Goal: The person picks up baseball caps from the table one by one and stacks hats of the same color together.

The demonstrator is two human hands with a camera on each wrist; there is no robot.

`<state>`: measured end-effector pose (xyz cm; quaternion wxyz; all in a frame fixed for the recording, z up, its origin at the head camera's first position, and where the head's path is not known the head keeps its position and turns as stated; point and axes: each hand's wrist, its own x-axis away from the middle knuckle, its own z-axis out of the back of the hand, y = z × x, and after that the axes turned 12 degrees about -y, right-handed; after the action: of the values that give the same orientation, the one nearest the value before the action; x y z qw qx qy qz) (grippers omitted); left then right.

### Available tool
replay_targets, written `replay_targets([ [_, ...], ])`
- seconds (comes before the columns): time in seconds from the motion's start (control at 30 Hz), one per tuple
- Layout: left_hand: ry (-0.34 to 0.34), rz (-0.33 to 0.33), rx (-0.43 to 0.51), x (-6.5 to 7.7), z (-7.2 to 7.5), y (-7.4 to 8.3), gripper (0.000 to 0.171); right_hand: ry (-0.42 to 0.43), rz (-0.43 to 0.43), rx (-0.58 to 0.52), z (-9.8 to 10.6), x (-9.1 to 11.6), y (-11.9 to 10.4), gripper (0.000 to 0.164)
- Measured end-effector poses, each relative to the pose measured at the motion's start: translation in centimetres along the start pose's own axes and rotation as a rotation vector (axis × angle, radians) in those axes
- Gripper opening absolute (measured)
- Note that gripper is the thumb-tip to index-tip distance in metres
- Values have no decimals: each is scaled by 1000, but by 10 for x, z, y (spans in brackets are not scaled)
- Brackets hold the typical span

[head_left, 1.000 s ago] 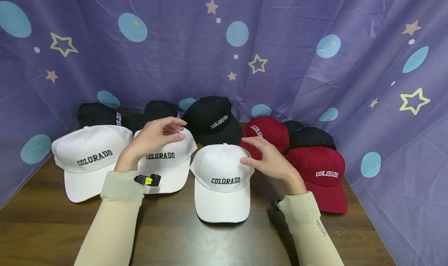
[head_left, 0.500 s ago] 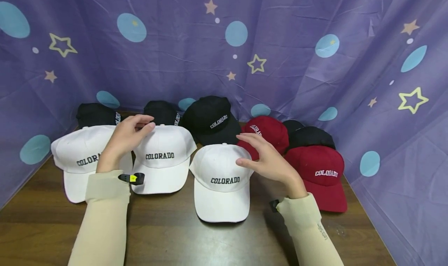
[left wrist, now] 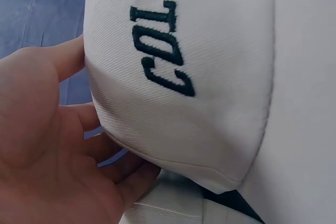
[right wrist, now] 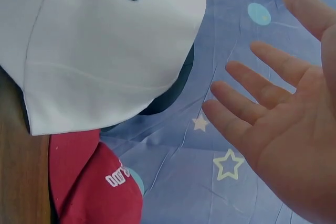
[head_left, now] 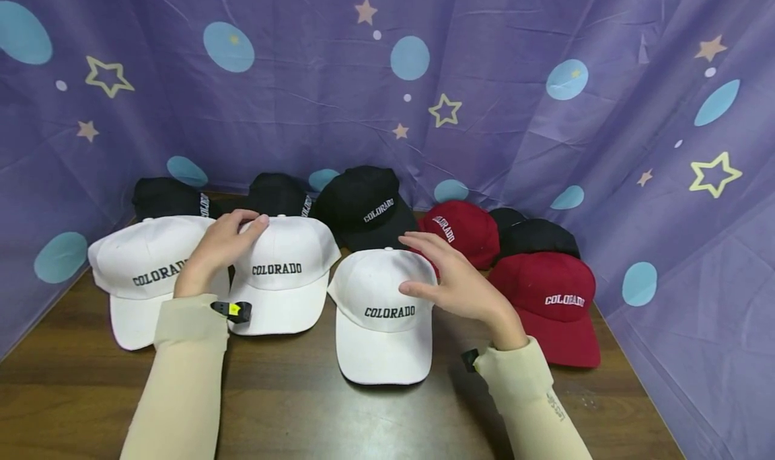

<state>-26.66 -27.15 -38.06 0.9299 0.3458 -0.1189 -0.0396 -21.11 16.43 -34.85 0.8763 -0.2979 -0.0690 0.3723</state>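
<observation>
My left hand (head_left: 219, 250) is at the upper left side of a white cap (head_left: 281, 241) lettered COLORADO. In the left wrist view, the thumb touches the edge of its crown and the loosely bent fingers lie along its side, partly hidden. To the right, my right hand (head_left: 463, 286) hovers beside a second white cap (head_left: 378, 278), fingers spread and nothing held. The right wrist view has that palm facing the cap, apart from it. A third white cap (head_left: 140, 325) lies at far left, partly behind my left forearm.
Behind stand black caps, one (head_left: 360, 204) near the middle. Two red caps are on the right, a rear one (head_left: 463, 228) and a front one (head_left: 560, 339). The brown table (head_left: 290, 406) meets a purple curtain (head_left: 496, 124) at back and sides.
My left hand has moved left from over the middle-left white cap, then lowered slightly to its upper left side. My right hand has drifted slightly left toward its nearby white cap.
</observation>
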Motion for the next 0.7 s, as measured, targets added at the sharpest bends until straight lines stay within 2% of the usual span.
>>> replay_targets([
  [0.33,45,-34,-37,8,5,2,81,-56,2,1,-10,-7,-7,77],
  [0.5,13,-50,-55,13,11,5,84,-55,-8,21,-12,-7,-8,79],
  [0.7,-30,-58,-134,22,19,5,84,-60,-10,29,-13,-8,-7,78],
])
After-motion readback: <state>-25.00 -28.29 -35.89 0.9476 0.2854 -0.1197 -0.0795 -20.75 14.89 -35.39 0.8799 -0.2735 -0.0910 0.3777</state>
